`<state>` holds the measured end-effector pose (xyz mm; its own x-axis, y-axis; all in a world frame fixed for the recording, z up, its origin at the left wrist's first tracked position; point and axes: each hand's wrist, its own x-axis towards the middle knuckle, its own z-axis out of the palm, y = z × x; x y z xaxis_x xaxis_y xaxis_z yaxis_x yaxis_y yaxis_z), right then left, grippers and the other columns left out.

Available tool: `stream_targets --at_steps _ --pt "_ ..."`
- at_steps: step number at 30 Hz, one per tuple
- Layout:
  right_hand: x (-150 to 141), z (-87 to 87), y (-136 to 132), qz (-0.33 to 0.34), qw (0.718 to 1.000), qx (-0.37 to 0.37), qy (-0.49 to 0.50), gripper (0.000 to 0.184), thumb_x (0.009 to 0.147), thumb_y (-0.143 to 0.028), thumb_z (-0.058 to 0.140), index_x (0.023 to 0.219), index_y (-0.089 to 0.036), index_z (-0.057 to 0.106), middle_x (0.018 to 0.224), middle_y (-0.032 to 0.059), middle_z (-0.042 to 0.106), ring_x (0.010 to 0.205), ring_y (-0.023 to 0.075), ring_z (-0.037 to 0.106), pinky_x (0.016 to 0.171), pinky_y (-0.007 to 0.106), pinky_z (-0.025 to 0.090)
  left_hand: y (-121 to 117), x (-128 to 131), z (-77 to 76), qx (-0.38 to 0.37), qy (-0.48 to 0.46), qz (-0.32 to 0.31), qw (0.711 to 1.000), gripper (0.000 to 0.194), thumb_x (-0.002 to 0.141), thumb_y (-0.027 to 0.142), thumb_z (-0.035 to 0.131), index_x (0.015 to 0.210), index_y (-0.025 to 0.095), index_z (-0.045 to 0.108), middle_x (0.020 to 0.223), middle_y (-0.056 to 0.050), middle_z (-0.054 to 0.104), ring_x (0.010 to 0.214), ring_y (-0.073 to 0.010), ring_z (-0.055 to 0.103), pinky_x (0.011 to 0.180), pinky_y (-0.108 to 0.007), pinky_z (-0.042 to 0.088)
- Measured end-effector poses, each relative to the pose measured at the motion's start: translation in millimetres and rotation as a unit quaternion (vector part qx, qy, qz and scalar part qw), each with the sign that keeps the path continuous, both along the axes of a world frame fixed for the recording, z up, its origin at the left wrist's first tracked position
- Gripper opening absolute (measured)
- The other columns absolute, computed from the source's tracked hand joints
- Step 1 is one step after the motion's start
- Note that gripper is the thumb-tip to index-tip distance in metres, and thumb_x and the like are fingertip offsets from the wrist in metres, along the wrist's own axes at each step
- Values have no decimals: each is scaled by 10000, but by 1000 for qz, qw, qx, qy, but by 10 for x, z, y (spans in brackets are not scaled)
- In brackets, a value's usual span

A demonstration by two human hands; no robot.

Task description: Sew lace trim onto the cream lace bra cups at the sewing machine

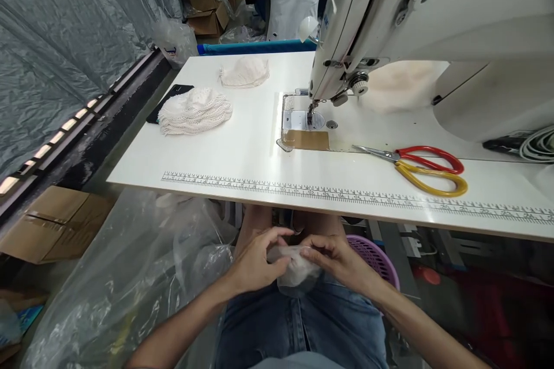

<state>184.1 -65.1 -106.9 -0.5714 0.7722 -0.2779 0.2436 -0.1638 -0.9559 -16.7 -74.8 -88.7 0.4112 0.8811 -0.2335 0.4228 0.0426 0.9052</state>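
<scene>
Over my lap, below the table's front edge, both hands pinch a small translucent plastic bag with something white and cloth-like bunched inside. My left hand has its thumb and fingers closed on the bag's left side. On the other side, my right hand grips the upper right part between thumb and fingers. Some fingertips are hidden behind the bag. On the white table above lie a stack of white lace-edged cloth pieces and a smaller cream cloth pile.
A white sewing machine stands at the right. Scissors with red and yellow handles lie near its base. Below are a purple basket, a large clear plastic bag and a cardboard box. A person is beyond the table.
</scene>
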Motion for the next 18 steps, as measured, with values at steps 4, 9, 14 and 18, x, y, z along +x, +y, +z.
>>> stream_targets --at_steps 4,9,14,18 --pt "82 36 -5 36 999 -18 -1 368 897 -458 437 835 -149 626 681 -2 552 617 116 479 546 215 355 51 -15 55 -148 -58 -7 987 194 793 229 469 782 117 628 710 -18 585 667 -123 513 601 -206 372" --pt "116 38 -11 62 997 -33 25 326 899 -433 449 865 -157 619 732 8 588 665 127 507 594 223 376 59 -28 153 -189 -78 -8 979 238 820 285 443 681 129 557 625 9 486 602 -100 431 560 -201 315" --pt "109 24 -15 67 997 -25 19 299 903 -410 457 873 -159 617 719 -3 578 647 114 496 579 209 365 25 -54 31 -70 -29 -73 994 136 693 91 445 681 140 571 726 -9 530 681 -118 468 633 -217 348" --pt "124 31 -17 76 997 -16 6 301 907 -413 454 875 -162 617 753 5 595 681 123 514 601 212 374 24 -88 -29 -81 -38 -42 995 238 639 31 336 564 138 535 648 -13 536 644 -115 488 619 -217 359"
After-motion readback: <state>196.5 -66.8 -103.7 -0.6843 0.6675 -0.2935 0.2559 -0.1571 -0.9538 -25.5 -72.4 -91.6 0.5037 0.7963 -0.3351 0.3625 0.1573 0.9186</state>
